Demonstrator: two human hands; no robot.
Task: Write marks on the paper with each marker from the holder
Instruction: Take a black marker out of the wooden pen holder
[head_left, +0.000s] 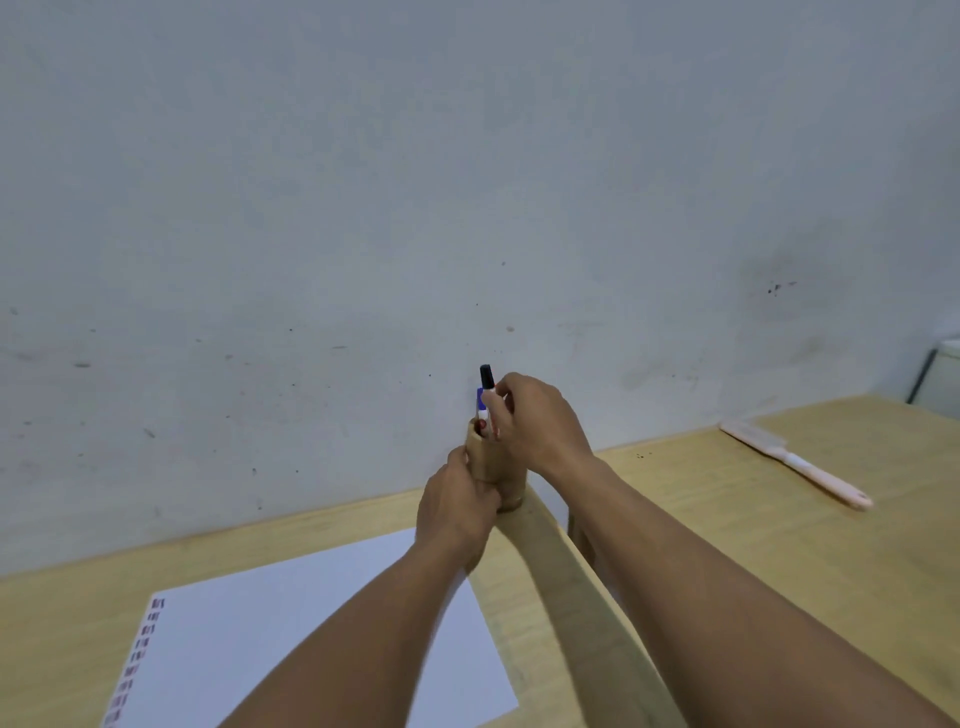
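A tan wooden holder (493, 462) stands on the table by the wall. My left hand (457, 512) wraps around its lower left side. My right hand (535, 421) is at its mouth, fingers pinched on a black-capped marker (486, 377) that sticks up above the rim. A blue-capped marker (481, 405) stands in the holder just beside it, and something red shows inside the rim. The white paper (291, 623) lies on the table at the lower left, with a column of small coloured marks (143, 644) down its left edge. My forearms cover part of the sheet.
A pink and white brush (795, 462) lies on the wooden table (727, 519) at the right. A grey stained wall (467, 182) rises right behind the holder. A wooden chair-back rail (566, 582) runs between my forearms.
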